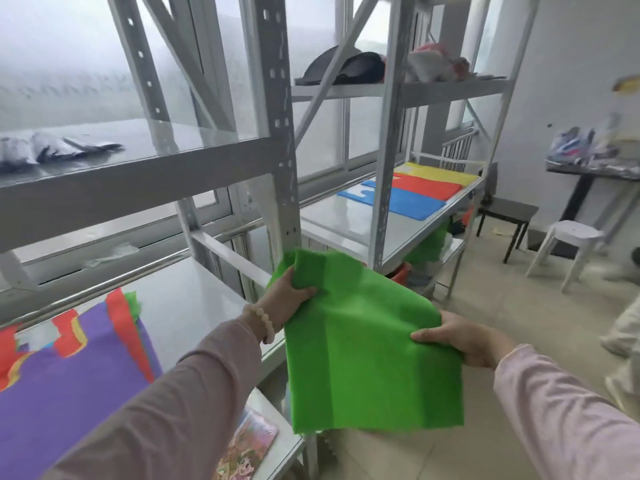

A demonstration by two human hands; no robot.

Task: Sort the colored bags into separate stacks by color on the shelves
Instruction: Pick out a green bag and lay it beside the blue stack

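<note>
A green bag [367, 351] hangs in front of me at the centre, held by both hands. My left hand [287, 303] grips its upper left corner, and my right hand [460, 337] pinches its right edge. On the near shelf [194, 306] at the lower left lies a mixed pile with a purple bag [69, 386] on top and red, yellow and green edges showing beneath. On the farther shelf [353, 220] lie a blue bag [412, 202], a red bag [429, 187] and a yellow bag [440, 173], side by side.
Grey metal shelf uprights [280, 133] stand between the two shelf units. Upper shelves hold dark and pale items. More green bags [429, 247] sit on a lower shelf. A white stool [568, 247], a dark stool [509, 216] and a cluttered table [595, 168] stand at right. Another person's legs [623, 334] are at the far right.
</note>
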